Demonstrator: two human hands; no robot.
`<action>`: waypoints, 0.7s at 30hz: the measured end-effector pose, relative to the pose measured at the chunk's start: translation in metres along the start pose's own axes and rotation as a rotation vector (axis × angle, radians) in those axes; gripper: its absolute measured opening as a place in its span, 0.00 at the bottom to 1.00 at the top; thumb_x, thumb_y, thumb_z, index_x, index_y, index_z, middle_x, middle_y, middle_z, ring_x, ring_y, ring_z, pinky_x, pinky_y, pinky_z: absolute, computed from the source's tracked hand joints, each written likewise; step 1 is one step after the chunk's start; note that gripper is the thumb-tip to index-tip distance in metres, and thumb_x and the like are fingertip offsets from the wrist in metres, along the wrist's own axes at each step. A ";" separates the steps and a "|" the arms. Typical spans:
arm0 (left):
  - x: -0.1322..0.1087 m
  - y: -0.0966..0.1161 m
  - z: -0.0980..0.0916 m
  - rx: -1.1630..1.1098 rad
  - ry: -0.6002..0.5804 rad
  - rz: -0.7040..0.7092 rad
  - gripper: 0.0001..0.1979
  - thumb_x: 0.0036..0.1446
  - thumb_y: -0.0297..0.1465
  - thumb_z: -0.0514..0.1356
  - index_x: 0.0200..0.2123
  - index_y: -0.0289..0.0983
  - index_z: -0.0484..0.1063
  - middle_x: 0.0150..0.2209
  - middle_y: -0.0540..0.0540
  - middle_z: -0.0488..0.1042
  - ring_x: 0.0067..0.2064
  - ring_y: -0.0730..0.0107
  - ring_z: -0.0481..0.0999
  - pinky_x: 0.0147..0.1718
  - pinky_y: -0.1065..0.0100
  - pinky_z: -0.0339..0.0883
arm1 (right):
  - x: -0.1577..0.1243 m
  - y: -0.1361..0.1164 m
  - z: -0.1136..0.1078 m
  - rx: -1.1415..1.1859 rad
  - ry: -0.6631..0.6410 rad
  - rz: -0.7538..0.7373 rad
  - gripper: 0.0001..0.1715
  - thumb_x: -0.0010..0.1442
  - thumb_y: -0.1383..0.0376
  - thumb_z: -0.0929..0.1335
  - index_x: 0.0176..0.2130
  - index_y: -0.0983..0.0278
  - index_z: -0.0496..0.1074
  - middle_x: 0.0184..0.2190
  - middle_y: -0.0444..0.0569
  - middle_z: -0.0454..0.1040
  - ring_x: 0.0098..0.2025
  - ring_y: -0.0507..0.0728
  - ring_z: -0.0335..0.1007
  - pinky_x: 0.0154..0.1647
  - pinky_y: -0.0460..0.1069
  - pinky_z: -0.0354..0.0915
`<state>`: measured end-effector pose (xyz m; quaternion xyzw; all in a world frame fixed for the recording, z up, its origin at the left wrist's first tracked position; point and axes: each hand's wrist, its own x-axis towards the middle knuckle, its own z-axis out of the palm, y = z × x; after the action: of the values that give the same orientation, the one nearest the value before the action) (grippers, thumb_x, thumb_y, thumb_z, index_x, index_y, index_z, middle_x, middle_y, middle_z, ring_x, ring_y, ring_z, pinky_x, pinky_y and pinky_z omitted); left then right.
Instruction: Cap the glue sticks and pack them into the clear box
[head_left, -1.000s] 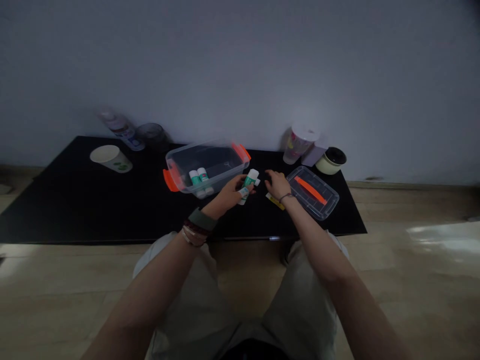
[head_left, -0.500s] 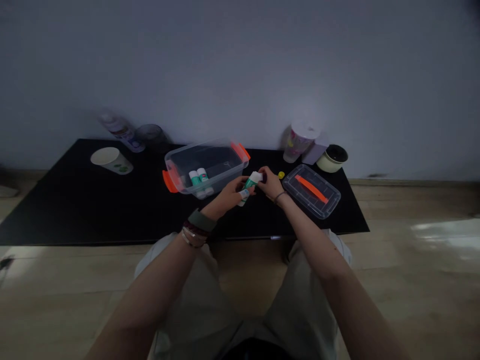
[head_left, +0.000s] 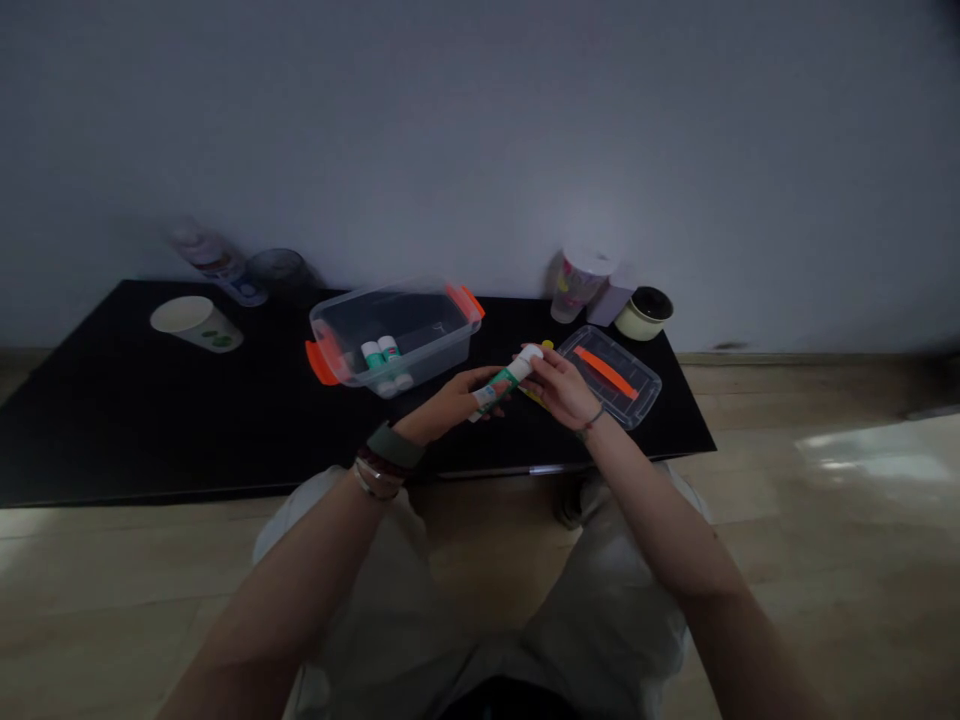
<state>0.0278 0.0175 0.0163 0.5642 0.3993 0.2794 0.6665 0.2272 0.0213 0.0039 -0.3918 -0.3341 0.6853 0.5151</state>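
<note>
A green and white glue stick (head_left: 504,384) lies slantwise between my hands over the front of the black table. My left hand (head_left: 459,402) is wrapped round its lower body. The fingers of my right hand (head_left: 562,388) pinch the white cap (head_left: 531,357) at its upper end. Left of my hands stands a clear plastic box (head_left: 442,353) with orange latches, holding two more glue sticks (head_left: 381,352). A small yellow piece (head_left: 547,345) shows just behind my right hand, and another bit of yellow peeks out below its fingers, mostly hidden.
The box's clear lid (head_left: 637,410) with an orange handle lies right of my right hand. Behind it are a patterned cup (head_left: 577,285), a pale box (head_left: 611,300) and a cream pot (head_left: 643,322). At left are a paper cup (head_left: 199,325), a bottle (head_left: 217,268) and a dark container (head_left: 281,275).
A white cap now sits on the glue stick's upper end, held by my right fingers, where a dark piece was before. The view has shifted slightly right.
</note>
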 end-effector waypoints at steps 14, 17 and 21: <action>-0.011 -0.007 0.001 -0.083 -0.036 -0.006 0.26 0.57 0.53 0.62 0.41 0.34 0.70 0.33 0.45 0.76 0.23 0.78 0.68 0.19 0.75 0.58 | -0.017 -0.002 0.001 -0.703 -0.098 -0.345 0.23 0.56 0.46 0.73 0.37 0.60 0.65 0.32 0.43 0.72 0.32 0.52 0.68 0.33 0.47 0.63; -0.015 -0.004 0.000 -0.091 -0.096 0.009 0.26 0.57 0.52 0.62 0.42 0.34 0.69 0.33 0.46 0.74 0.23 0.79 0.66 0.20 0.75 0.57 | -0.022 -0.011 0.001 -0.895 -0.110 -0.459 0.21 0.65 0.46 0.65 0.38 0.61 0.67 0.31 0.44 0.70 0.32 0.52 0.65 0.33 0.48 0.60; -0.022 0.006 0.002 -0.002 -0.172 0.063 0.23 0.60 0.51 0.60 0.41 0.34 0.70 0.32 0.47 0.73 0.24 0.80 0.63 0.20 0.75 0.54 | -0.027 -0.022 0.004 -1.060 -0.144 -0.562 0.22 0.69 0.48 0.59 0.35 0.61 0.67 0.29 0.44 0.67 0.30 0.53 0.62 0.33 0.48 0.57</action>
<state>0.0186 -0.0004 0.0267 0.5977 0.3221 0.2512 0.6899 0.2375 0.0005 0.0297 -0.4444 -0.7547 0.2879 0.3873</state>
